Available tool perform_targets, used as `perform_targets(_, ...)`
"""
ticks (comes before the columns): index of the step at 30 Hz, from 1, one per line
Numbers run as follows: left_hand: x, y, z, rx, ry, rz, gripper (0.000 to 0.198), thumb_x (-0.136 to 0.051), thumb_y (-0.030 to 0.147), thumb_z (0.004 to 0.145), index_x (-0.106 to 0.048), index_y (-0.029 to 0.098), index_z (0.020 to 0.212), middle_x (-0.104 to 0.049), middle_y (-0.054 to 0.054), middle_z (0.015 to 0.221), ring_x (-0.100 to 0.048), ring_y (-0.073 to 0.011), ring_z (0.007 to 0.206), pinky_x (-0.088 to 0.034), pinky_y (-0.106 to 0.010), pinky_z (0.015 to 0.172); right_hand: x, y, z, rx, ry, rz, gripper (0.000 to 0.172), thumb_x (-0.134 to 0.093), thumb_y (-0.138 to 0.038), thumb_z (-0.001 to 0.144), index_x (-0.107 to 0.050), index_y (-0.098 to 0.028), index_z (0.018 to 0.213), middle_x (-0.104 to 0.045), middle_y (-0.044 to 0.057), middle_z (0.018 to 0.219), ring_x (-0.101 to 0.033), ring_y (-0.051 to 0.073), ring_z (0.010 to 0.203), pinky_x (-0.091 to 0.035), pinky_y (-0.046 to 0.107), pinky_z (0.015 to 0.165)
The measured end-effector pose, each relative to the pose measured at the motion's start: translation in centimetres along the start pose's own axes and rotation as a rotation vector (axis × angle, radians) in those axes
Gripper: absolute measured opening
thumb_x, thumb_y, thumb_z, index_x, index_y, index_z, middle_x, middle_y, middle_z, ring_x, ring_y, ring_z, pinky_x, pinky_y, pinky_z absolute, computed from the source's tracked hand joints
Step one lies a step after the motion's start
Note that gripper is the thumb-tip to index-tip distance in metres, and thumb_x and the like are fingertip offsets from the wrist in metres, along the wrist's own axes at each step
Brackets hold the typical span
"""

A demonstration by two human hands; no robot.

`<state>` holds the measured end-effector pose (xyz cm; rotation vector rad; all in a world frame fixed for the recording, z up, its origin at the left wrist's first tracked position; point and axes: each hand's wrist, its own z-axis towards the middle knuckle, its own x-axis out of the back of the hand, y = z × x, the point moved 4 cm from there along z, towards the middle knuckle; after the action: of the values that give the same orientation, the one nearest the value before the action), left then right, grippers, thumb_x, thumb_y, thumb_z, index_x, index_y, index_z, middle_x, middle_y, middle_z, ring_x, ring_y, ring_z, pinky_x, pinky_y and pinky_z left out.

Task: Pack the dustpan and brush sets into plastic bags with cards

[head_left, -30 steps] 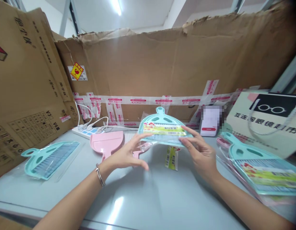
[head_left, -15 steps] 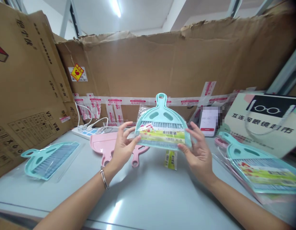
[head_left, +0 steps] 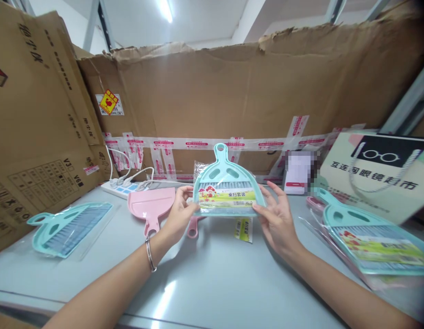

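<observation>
Between my hands, above the table, is a turquoise dustpan and brush set [head_left: 228, 183] in clear wrapping, its handle pointing up and a printed label across the brush. My left hand [head_left: 180, 212] pinches its left edge, a silver bracelet on the wrist. On the other side, my right hand [head_left: 276, 217] grips the right edge with thumb and fingers. Behind my left hand lies a pink dustpan [head_left: 152, 205]; a second pink handle [head_left: 193, 228] shows below the set, the rest hidden. A loose printed label [head_left: 244, 229] lies on the table under the set.
A turquoise set [head_left: 69, 230] in plastic lies at the left. Several wrapped sets [head_left: 376, 233] are stacked at the right, before a paper bag [head_left: 379, 173]. A phone [head_left: 297, 173] stands near the cardboard wall [head_left: 212, 100], and a power strip [head_left: 120, 188] sits at the back left.
Both hands have lowered the turquoise set slightly and shifted it a little left. It now faces me more squarely, with the label more plainly visible.
</observation>
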<state>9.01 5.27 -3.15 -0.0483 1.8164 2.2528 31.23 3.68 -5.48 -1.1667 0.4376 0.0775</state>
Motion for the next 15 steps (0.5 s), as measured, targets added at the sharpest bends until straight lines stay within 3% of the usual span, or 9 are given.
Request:
perform_targets(4,-0.1,0.1,0.0,0.031,-0.059,-0.011,0.039,-0.058,0.009,0.069,-0.042,0.022,0.102,-0.054,-0.003,0.102,-0.056,-0.0147,0.091,-0.047,-0.025,0.071,-1.2,-0.2,-0.6,-0.313,-0.171,-0.034,0.034,-0.065,-0.033,0.073,-0.053,-0.027,0.105,-0.065,0.005,0.107,-0.066,0.023,0.088,-0.056,0.036,0.069)
perform_targets(6,-0.4,0.2,-0.2,0.034,-0.114,-0.029,0.04,-0.061,0.012,0.07,-0.042,0.023,0.103,-0.054,-0.003,0.102,-0.056,-0.0143,0.09,-0.047,-0.025,0.072,-1.4,-1.2,-0.6,-0.312,-0.212,-0.075,0.03,-0.066,-0.037,0.072,-0.058,-0.025,0.098,-0.068,0.005,0.097,-0.066,0.024,0.085,-0.057,0.037,0.069)
perform_targets(9,-1.0,0.6,-0.5,0.035,-0.202,-0.033,0.039,-0.065,0.022,0.073,-0.043,0.023,0.106,-0.055,-0.003,0.101,-0.058,-0.014,0.088,-0.047,-0.027,0.075,0.4,-3.4,0.4,-0.214,-0.14,-0.16,0.036,-0.07,-0.04,0.066,-0.062,-0.025,0.097,-0.07,0.006,0.096,-0.067,0.026,0.082,-0.057,0.04,0.064)
perform_targets(12,-1.1,1.1,-0.7,0.019,-0.198,0.0,0.035,-0.063,0.029,0.077,-0.046,0.023,0.106,-0.055,-0.002,0.099,-0.061,-0.0149,0.088,-0.047,-0.03,0.081,6.0,-5.5,1.4,-0.206,-0.001,-0.261,0.036,-0.074,-0.042,0.061,-0.068,-0.027,0.092,-0.07,0.011,0.096,-0.067,0.03,0.081,-0.055,0.04,0.06)
perform_targets(13,-1.0,1.3,-0.6,0.009,-0.169,0.015,0.033,-0.063,0.031,0.077,-0.047,0.023,0.105,-0.055,-0.002,0.099,-0.062,-0.015,0.087,-0.047,-0.031,0.083,8.9,-6.4,1.3,-0.18,0.095,-0.301,0.034,-0.075,-0.043,0.058,-0.07,-0.028,0.088,-0.07,0.013,0.093,-0.067,0.031,0.078,-0.054,0.04,0.056)
perform_targets(15,-0.7,1.6,-0.5,-0.008,-0.1,0.045,0.03,-0.062,0.033,0.077,-0.049,0.023,0.102,-0.055,-0.002,0.098,-0.062,-0.0143,0.085,-0.047,-0.032,0.083,14.6,-8.1,0.2,-0.118,0.169,-0.447,0.029,-0.073,-0.043,0.06,-0.072,-0.028,0.085,-0.07,0.017,0.091,-0.067,0.033,0.076,-0.05,0.044,0.052)
